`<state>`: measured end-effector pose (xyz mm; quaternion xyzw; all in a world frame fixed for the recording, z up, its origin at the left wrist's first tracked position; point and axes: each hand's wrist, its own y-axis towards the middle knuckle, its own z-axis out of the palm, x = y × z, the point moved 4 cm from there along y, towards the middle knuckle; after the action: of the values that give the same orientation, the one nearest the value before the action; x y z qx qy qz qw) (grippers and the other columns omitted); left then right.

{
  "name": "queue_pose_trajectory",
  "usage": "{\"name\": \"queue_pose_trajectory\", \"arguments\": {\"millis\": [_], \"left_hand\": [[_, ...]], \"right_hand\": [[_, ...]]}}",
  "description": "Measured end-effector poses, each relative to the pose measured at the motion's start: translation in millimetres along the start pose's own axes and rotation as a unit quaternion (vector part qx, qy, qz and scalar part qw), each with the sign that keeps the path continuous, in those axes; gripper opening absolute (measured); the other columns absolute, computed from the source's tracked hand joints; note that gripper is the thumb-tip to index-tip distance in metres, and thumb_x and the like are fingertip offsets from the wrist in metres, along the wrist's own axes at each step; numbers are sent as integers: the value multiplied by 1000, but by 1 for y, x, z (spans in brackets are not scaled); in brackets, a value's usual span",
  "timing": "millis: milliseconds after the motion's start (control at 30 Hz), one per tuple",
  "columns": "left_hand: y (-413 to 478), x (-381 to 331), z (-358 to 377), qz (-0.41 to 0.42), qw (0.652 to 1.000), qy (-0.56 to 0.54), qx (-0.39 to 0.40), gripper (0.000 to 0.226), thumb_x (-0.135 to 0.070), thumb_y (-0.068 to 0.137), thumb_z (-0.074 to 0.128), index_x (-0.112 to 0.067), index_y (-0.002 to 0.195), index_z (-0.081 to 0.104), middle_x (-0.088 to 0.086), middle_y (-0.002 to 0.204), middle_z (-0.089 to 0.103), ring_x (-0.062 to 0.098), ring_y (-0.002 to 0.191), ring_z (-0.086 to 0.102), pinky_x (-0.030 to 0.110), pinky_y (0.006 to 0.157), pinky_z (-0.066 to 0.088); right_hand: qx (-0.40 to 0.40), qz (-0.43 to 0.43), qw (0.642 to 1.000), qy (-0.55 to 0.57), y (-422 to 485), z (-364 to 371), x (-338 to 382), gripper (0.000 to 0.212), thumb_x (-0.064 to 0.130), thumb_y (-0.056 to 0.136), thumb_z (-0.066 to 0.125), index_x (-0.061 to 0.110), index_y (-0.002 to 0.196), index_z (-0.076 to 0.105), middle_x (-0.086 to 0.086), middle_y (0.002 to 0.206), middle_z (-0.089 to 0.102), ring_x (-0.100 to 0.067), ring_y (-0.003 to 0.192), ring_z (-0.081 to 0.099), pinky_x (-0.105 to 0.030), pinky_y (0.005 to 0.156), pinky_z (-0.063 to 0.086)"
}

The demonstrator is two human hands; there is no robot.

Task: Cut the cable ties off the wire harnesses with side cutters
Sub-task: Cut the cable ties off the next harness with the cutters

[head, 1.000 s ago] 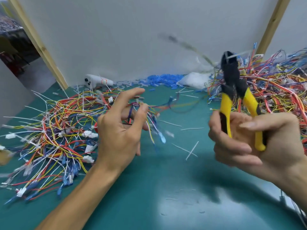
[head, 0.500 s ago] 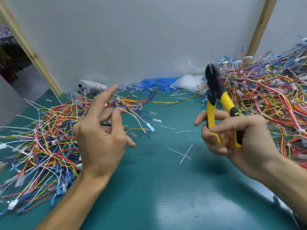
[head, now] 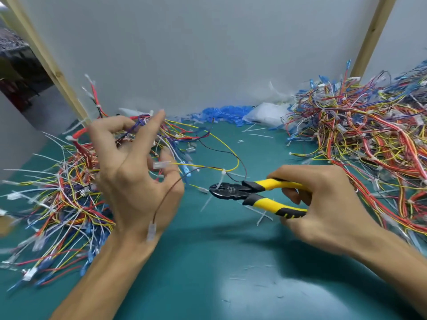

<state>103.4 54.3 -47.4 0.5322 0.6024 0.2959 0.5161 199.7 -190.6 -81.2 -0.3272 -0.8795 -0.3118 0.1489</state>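
My left hand (head: 131,172) holds a wire harness (head: 184,144) of red, yellow, blue and brown wires lifted above the teal table (head: 208,262). A yellow and a dark wire loop out to the right, bound by a white cable tie (head: 223,175). My right hand (head: 323,204) grips the yellow-handled side cutters (head: 249,192) level, jaws pointing left. The black jaws sit at the tail of that cable tie. A brown wire with a clear connector (head: 151,232) hangs over my left wrist.
A pile of loose coloured wires (head: 53,199) lies at the left. A bigger tangle of harnesses (head: 369,146) fills the right side. Blue connectors (head: 221,113) and a white bag (head: 265,114) lie by the grey back wall. Cut tie scraps (head: 261,218) dot the table.
My left hand has taken up a harness from the left pile and raised it. My right hand has swung the cutters from upright down to level, bringing the jaws to the cable tie.
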Motion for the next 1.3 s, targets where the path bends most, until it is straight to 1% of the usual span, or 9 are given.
{"name": "queue_pose_trajectory", "arguments": {"millis": [100,267,400,533,700,933,1033,1167,1300], "left_hand": [[0,-3,-1,8,1000,-16,-2,53,-5,79,61,-15,130,73,21,127,46,18,63,50,40,62,50],[-6,7,3,2,995,-95,26,41,-7,94,51,-15,128,73,-2,96,68,12,58,61,35,52,48],[-11,5,6,-48,977,-201,52,31,-20,110,45,-17,135,64,-8,82,68,19,45,59,32,45,45],[-6,-15,3,69,980,-165,85,24,-11,108,54,-16,125,70,0,95,63,23,80,61,37,70,47],[-21,-35,26,137,909,-201,337,32,-4,97,60,-17,121,76,-6,130,68,18,129,58,45,107,41],[-22,-23,33,80,876,-185,437,26,-23,96,62,-34,113,79,-12,97,58,13,99,50,32,94,27],[-16,-18,31,78,905,-156,388,14,-33,93,65,-30,97,79,-12,93,53,14,96,47,40,89,30],[-9,-14,28,76,941,-126,306,12,-21,89,73,-15,79,70,-8,100,67,21,102,58,44,97,37],[-21,-15,33,24,907,-188,377,11,-16,94,64,-19,99,73,-14,101,74,11,103,67,37,97,45]], "right_hand": [[-15,-2,1000,18,0,-5,3,28,20,53,70,21,80,65,4,63,45,-12,54,33,-21,52,23],[-46,11,999,1,2,-11,-2,37,17,51,68,39,76,50,10,61,43,-10,53,36,-27,51,29],[-66,79,992,-79,4,-13,-18,52,8,52,74,34,97,75,6,65,52,-19,58,48,-38,57,48],[-37,1,991,-130,6,-14,-10,63,9,50,65,32,108,76,10,77,52,-24,69,50,-35,57,44],[-29,-100,988,-111,4,-5,-6,68,-14,56,70,25,111,79,5,87,59,-29,73,48,-43,56,48],[-5,-103,993,-58,4,-5,-10,68,-9,53,69,31,108,77,11,86,55,-23,76,48,-41,62,48],[-27,-78,994,-68,7,-9,-12,65,3,51,62,32,107,76,15,82,50,-24,75,49,-40,61,48],[-63,-46,995,-60,9,-17,-16,65,7,49,53,31,106,76,11,80,49,-24,75,48,-33,60,34],[-75,-32,995,-63,8,-18,-13,66,6,48,54,31,106,76,9,80,49,-24,75,46,-33,59,33]]}}
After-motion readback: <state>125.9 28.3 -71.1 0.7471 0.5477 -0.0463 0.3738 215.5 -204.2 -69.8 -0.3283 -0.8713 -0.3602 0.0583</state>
